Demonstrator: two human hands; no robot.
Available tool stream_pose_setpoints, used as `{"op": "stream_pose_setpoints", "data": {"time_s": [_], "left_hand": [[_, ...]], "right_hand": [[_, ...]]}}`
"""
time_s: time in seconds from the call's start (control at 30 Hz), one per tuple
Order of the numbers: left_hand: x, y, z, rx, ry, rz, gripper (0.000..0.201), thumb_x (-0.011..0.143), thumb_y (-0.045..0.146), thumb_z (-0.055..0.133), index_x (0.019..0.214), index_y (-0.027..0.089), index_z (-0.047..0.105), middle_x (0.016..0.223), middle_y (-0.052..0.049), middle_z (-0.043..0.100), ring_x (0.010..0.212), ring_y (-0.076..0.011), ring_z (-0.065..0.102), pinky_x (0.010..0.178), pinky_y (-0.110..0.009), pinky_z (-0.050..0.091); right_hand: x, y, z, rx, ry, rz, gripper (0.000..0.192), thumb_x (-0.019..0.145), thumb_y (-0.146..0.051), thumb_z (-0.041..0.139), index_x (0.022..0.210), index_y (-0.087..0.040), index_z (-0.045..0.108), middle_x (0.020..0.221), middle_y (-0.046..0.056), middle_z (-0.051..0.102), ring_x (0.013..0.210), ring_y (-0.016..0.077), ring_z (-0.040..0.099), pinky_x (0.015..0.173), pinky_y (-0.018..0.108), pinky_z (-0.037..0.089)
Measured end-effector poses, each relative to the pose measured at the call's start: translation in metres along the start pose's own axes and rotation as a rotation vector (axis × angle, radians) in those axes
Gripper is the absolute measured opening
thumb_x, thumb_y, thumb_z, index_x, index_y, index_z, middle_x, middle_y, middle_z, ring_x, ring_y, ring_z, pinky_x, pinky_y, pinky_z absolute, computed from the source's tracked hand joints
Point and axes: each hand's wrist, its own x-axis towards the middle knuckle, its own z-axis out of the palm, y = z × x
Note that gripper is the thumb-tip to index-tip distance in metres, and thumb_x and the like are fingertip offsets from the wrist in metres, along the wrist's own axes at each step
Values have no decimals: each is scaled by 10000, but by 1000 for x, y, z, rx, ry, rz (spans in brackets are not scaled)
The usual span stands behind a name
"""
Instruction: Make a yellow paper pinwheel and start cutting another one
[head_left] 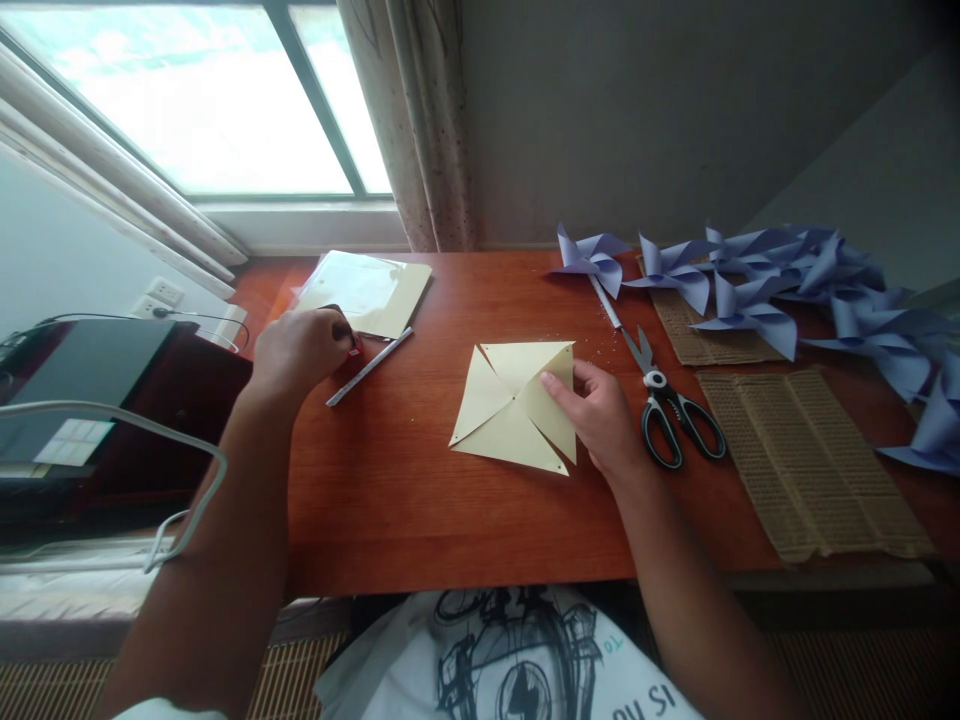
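A pale yellow paper square lies in front of me, slit from its corners toward the middle. Small dark holes show at its centre and several points. My right hand grips its right edge, thumb on top and fingers behind. Farther left, my left hand is closed at a small red and black object, mostly hidden by the fingers, so its kind is unclear. Beside that hand lies a thin white rolled stick. Behind it is a stack of yellow paper sheets with a clear wrapper on top.
Scissors lie partly open right of my right hand. Several purple paper pinwheels crowd the back right, one on a white stick. Corrugated cardboard covers the right side. A dark boxy device and white cable stand left.
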Motion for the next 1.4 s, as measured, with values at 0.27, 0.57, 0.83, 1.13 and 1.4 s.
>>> {"op": "stream_pose_setpoints", "data": {"time_s": [0.27,0.57,0.83,1.13,1.4], "left_hand": [[-16,-10,-14,-503,302,-148,186,767,255,736,928,163,758,701,5,641,655,-146,546,615,-243,368],[-61,43,-11,-1693,-92,-246,209,654,155,864,747,123,680,703,-29,695,523,-45,506,406,-128,275],[-70,87,13,-1848,-365,-256,255,685,200,873,896,158,735,785,-34,707,551,-44,506,436,-145,300],[-70,108,36,-1684,-339,-194,145,728,250,814,823,161,751,817,-50,744,595,-93,540,547,-226,395],[-75,101,34,-1638,-277,-184,133,756,236,790,852,160,738,826,-40,735,619,-95,539,560,-216,398]], "right_hand": [[-1,-1,0,9,-4,8,216,854,-383,732,968,-200,748,846,36,741,750,211,678,651,302,523],[-1,-3,-1,-13,-2,17,205,854,-376,734,950,-195,749,838,35,742,746,205,673,637,293,508],[1,1,0,-55,11,7,232,861,-387,722,985,-191,741,882,42,759,780,217,691,661,306,533],[3,8,5,-240,-66,-44,206,814,-342,758,963,-217,689,960,59,763,859,250,723,785,378,581],[1,6,8,-279,58,-119,140,870,-343,689,929,-235,621,902,52,743,819,235,731,723,348,576]]}}
